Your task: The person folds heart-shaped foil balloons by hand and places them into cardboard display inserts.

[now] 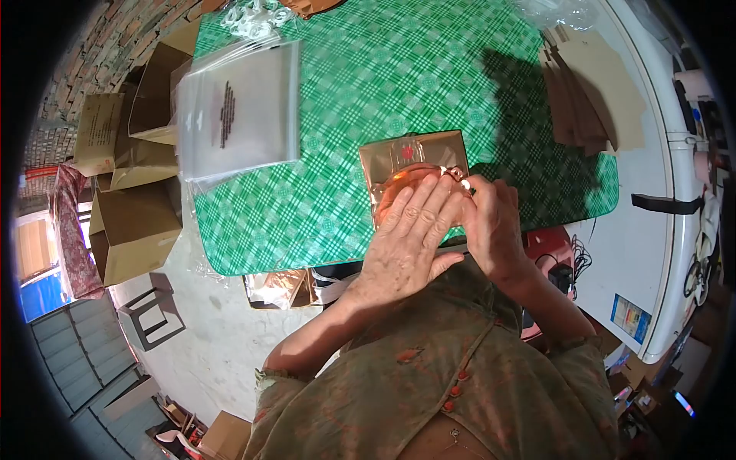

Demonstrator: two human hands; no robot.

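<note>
A shiny copper-coloured packet (375, 159) with a small red mark lies near the table's front edge. Bright light glints off its creased, glossy surface. My left hand (414, 238) rests flat over its lower part, fingers stretched out and pointing up to the right, thumb apart. The hand hides much of that lower half. Close against the packet's right edge is my right hand (494, 230), its fingers curled in a pinch beside a small bright glint. I cannot tell what the pinch holds.
A green checked cloth (345, 100) covers the table. Clear plastic bags (257, 115) lie stacked at the left; white loops (253, 19) sit behind them. Brown card sheets (579, 100) are at the right. Open cardboard boxes (138, 230) stand left of the table, near a grey frame (151, 318) on the floor.
</note>
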